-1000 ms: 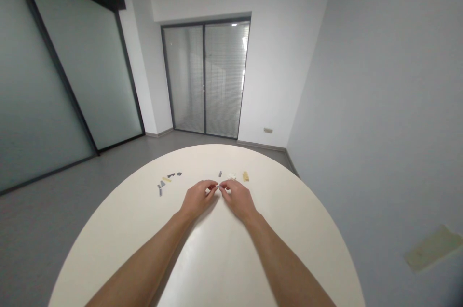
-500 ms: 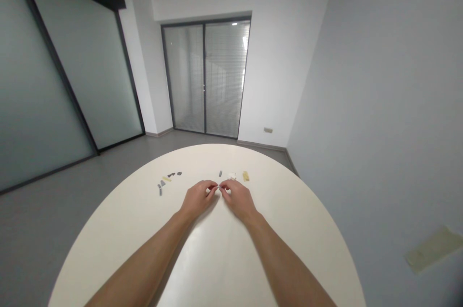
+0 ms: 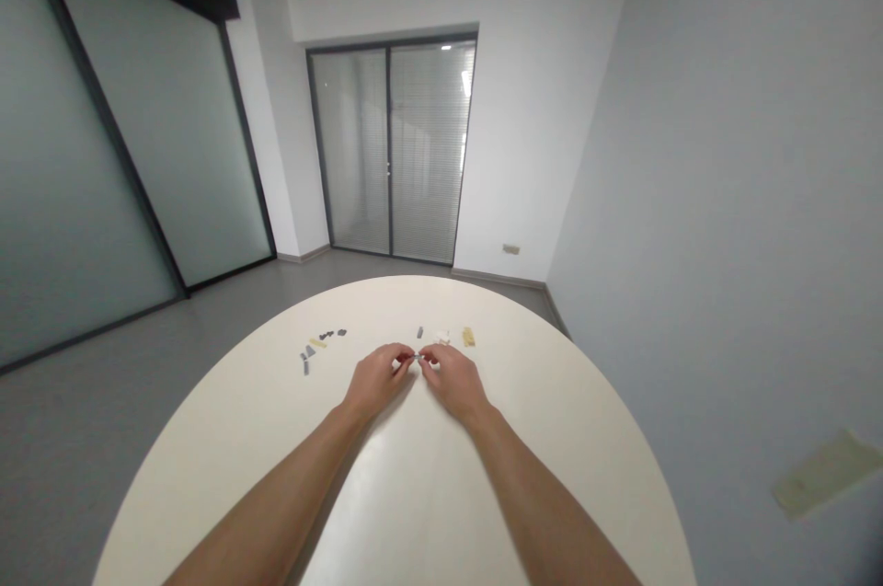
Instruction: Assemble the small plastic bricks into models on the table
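Observation:
My left hand (image 3: 379,374) and my right hand (image 3: 452,376) meet over the middle of the round white table (image 3: 428,503). Between their fingertips sits a small grey piece (image 3: 417,357), pinched from both sides; the fingers cover most of it, so its exact kind does not show. Just beyond the hands lies another small grey piece (image 3: 420,332). Past my right fingers are small white pieces (image 3: 442,337), partly behind the hand. To their right is a cluster of yellow pieces (image 3: 468,337).
On the table's left lie several dark pieces (image 3: 326,335), a dark round-looking piece (image 3: 342,332), a yellow strip (image 3: 318,342) and grey pieces (image 3: 306,367). A glass door (image 3: 428,154) stands beyond the table, and a pale wall (image 3: 731,200) rises at the right.
More of the grey piece shows between my fingertips, which sit very slightly further apart. Both hands stay in place, and the pieces on the table have not moved.

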`<state>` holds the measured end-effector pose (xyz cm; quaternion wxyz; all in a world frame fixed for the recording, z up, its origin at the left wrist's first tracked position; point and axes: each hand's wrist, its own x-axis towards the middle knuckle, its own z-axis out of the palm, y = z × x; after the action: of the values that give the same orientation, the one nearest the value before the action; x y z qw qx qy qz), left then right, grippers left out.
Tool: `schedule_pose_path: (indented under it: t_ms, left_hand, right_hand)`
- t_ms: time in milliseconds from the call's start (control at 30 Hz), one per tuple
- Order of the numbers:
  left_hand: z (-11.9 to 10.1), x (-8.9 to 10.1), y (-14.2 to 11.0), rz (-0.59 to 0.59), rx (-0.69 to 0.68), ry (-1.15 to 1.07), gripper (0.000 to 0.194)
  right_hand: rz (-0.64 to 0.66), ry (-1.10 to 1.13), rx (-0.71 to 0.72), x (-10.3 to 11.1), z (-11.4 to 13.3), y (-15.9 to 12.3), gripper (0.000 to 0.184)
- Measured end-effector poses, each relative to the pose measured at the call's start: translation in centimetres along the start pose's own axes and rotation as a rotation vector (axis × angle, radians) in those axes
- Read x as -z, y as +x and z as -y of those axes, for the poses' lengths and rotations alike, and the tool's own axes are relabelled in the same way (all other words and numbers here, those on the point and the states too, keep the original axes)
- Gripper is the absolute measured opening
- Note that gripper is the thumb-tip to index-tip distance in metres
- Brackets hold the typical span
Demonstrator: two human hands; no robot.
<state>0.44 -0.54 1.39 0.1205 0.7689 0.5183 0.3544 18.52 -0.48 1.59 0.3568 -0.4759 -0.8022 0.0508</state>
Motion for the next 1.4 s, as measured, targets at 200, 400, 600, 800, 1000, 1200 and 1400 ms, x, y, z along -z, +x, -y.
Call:
schedule_pose_path:
  t_ms: [200,400,600,800,1000,1200,1400]
  left_hand:
    - [-0.27,0.10,-0.08,-0.002,0.003,-0.015,0.023]
    - [-0.47,0.06,-0.05,-0.008,0.039,0.007,0.032]
    - [-0.18,-0.03,-0.06,-0.006,0.012,0.032,0.032]
    - [0.01,-0.06,-0.07,0.004,-0.003,0.022,0.028]
    - [-0.15,-0.05,-0.08,0.008,0.013,0.039,0.030]
    - [-0.39,0.08,-0.06,0.028,0.030,0.056,0.035]
    - [-0.24,-0.05,-0.05,0.027,0.012,0.057,0.031]
  right_hand:
    - [-0.007,-0.001,0.008,-0.14,-0.15,-0.03,0.013]
    - [-0.004,0.002,0.004,-0.02,-0.12,0.04,0.013]
    - [-0.008,0.012,0.019,0.14,0.08,0.06,0.011]
    - [-0.010,0.009,0.027,-0.01,-0.09,0.01,0.011]
    - [-0.016,0.015,0.028,-0.04,-0.14,0.04,0.011]
    - [-0.023,0.025,0.048,-0.01,-0.07,0.13,0.011]
    - [-0.029,0.017,0.060,-0.21,-0.33,0.06,0.010]
